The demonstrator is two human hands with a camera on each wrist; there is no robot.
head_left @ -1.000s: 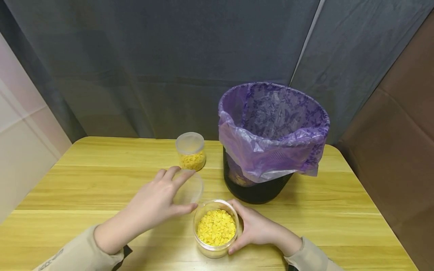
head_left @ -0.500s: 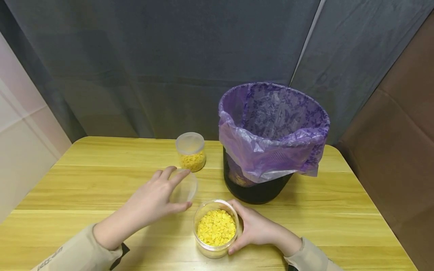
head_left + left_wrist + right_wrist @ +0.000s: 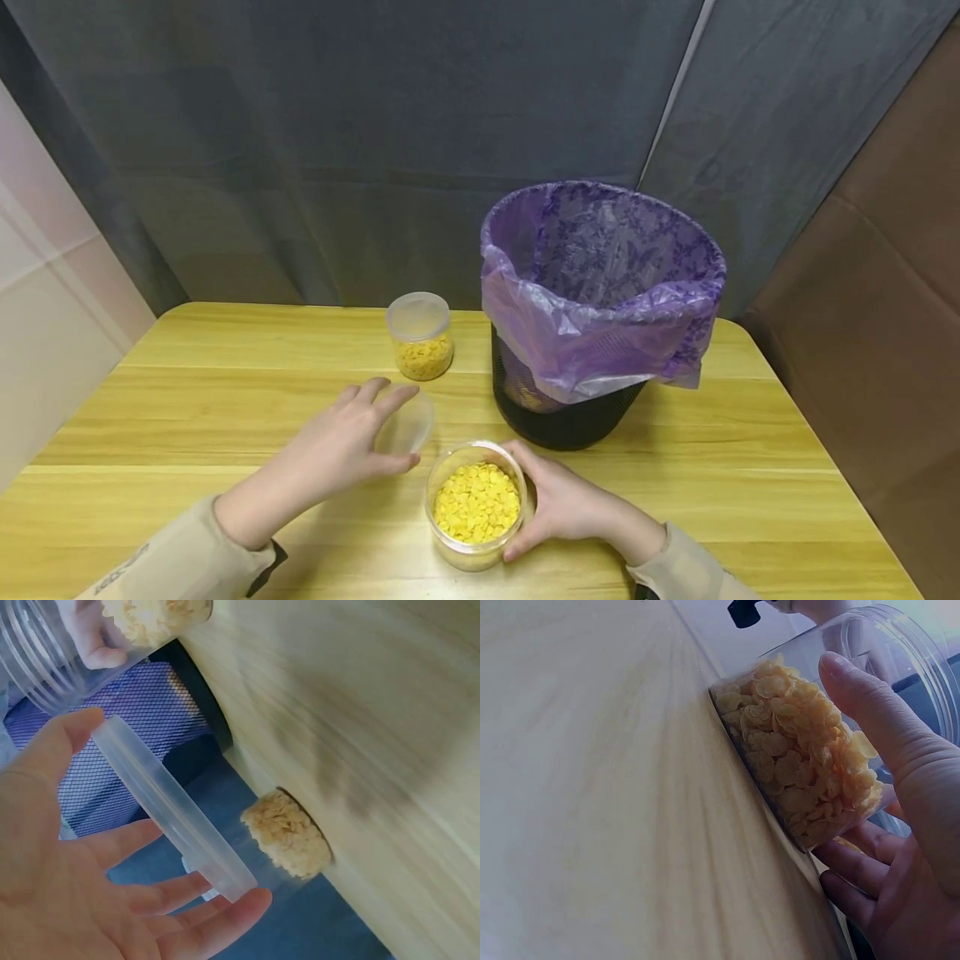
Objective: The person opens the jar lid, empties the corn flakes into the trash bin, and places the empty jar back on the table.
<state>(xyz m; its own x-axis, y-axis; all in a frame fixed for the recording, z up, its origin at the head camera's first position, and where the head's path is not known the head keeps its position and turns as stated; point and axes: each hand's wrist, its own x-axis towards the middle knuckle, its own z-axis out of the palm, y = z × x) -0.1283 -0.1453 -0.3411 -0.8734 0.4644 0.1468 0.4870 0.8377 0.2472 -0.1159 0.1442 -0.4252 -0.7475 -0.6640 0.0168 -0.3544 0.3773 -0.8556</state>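
Left hand (image 3: 352, 433), fingers half-spread, grips lid (image 3: 411, 425) by edge, slightly farther from jar (image 3: 467, 559) than second ago; right hand (image 3: 567, 502), fingers curved, holds jar upright on table (image 3: 225, 400): yellow flakes (image 3: 477, 504) apparently accessible.

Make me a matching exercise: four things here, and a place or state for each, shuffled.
1. Lid
2. Near jar
3. Far jar
4. Bin

A. Left of the bin in the head view, touched by neither hand
B. Lined with a purple bag
C. Held in the left hand
D. Uncovered, held by the right hand

Pairs: 1-C, 2-D, 3-A, 4-B
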